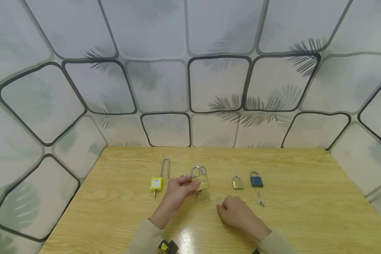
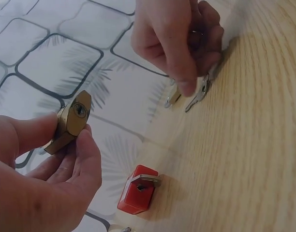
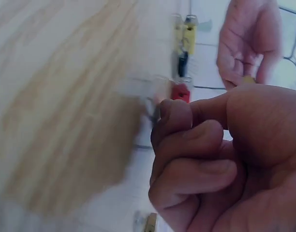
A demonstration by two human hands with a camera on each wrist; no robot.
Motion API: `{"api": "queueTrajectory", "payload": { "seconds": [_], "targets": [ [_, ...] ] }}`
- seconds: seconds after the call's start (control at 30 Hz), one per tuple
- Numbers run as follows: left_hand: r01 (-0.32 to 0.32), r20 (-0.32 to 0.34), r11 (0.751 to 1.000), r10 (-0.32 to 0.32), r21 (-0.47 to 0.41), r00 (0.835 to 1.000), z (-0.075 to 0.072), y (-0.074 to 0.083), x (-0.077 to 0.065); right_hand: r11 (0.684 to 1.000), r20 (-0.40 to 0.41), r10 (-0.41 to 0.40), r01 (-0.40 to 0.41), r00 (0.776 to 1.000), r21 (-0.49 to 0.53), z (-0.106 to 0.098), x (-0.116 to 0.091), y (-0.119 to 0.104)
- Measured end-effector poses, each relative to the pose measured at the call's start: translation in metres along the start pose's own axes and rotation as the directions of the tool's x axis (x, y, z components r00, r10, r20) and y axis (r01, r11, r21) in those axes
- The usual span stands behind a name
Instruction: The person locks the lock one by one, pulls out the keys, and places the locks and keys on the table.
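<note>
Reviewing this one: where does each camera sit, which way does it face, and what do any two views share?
Head: worn on the head, facing forward and down at the table and patterned wall; left hand, right hand and sleeves show.
Left wrist: on that wrist, looking along the left hand at the brass padlock it grips; the right hand shows at the top.
Right wrist: on that wrist, looking across the right hand; the left hand shows at upper right.
Shared: both wrist views show both hands and the red padlock.

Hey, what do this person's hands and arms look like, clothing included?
The left hand and right hand are bare, without gloves. The left sleeve and right sleeve are pale beige. A black gadget with a yellow patch sits by the left sleeve.
</note>
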State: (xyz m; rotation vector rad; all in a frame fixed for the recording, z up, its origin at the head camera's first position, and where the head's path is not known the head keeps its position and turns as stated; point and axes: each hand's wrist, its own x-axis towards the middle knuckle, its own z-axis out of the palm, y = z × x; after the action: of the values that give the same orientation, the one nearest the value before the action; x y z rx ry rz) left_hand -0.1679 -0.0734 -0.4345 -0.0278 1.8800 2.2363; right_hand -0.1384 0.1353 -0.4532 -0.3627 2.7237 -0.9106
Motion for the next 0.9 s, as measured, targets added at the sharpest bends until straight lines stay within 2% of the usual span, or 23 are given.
{"api": "queueTrajectory", "payload": {
  "seconds": [0.17, 0.3, 0.4, 0.53, 0.67, 0.9],
  "targets": [
    [-0.023, -0.014, 0.994, 0.025, 0.103, 1.0, 0.005, -0.004, 0.004, 0.999, -0.015, -0.019, 0.02, 1.0, 0.036, -0.02, -0.007, 0.002],
    [-0.027, -0.034, 0.973, 0.036, 0.23, 0.999, 0.012, -0.004, 0.01, 0.996, -0.011, -0.035, 0.036, 0.999, 0.084, -0.046, -0.016, 0.002],
    [-0.056, -0.047, 0.932, 0.078, 0.359, 0.996, 0.019, -0.004, 0.016, 0.992, -0.001, -0.01, 0.01, 1.0, 0.127, -0.062, -0.021, 0.006],
    [-0.111, -0.033, 0.868, 0.145, 0.484, 0.989, 0.028, -0.004, 0.025, 0.992, -0.004, 0.018, -0.018, 1.0, 0.126, -0.076, -0.026, 0.014],
    [-0.141, -0.01, 0.819, 0.177, 0.555, 0.984, 0.035, -0.006, 0.035, 0.992, 0.005, 0.031, -0.032, 0.999, 0.125, -0.084, -0.029, 0.02],
    [-0.169, 0.039, 0.704, 0.197, 0.69, 0.98, 0.047, -0.012, 0.048, 0.988, 0.019, 0.05, -0.052, 0.999, 0.144, -0.088, -0.034, 0.025]
  ]
}}
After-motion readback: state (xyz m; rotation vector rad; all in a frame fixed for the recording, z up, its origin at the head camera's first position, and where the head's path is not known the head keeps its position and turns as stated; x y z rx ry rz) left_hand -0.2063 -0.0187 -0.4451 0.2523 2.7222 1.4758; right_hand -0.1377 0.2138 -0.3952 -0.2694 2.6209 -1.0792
